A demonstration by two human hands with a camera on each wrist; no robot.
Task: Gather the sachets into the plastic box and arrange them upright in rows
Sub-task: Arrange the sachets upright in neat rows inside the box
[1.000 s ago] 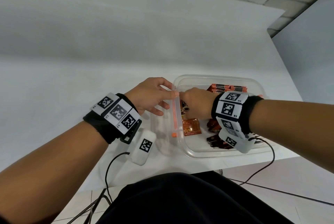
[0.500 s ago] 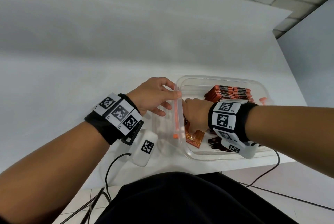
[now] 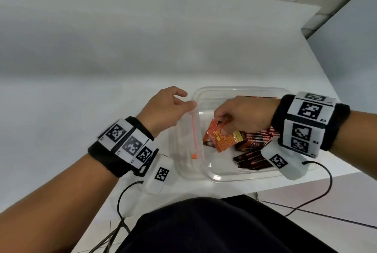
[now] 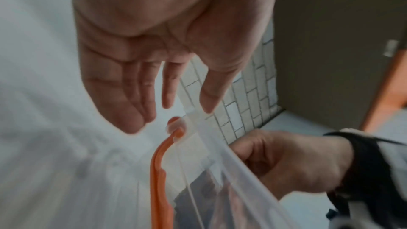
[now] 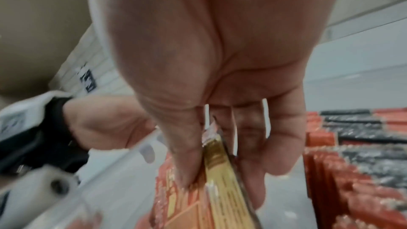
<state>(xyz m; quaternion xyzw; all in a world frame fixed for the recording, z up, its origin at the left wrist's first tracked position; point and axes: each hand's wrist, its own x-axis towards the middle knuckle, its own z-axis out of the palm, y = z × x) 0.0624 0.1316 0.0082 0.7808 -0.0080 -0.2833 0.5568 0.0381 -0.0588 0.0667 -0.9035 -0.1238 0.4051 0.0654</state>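
Head view showed the clear plastic box (image 3: 240, 175) at the near edge of the white table (image 3: 102, 89), and the step in hand looked to be lifting a few loose sachets to stand them with the rest. The right hand (image 3: 244, 114) reached down inside the box, thumb and fingers (image 5: 187, 159) pinched on a small bunch of orange sachets (image 3: 220, 140) held tilted above the box floor; how many, I could not tell. A row of upright sachets (image 5: 352, 154) stood at the far side of the box, and dark sachets (image 3: 251, 158) lay flat near its front wall. To do this well, I judged, the bunch should be squared edge-on and slid in against the standing row, so nothing toppled. The left hand (image 3: 163, 110) was at the left rim of the box beside the orange latch (image 4: 158, 171), fingers nearly straight and relaxed, thumb tip touching the rim, index finger apparently just behind it; it seemed only to steady the box.
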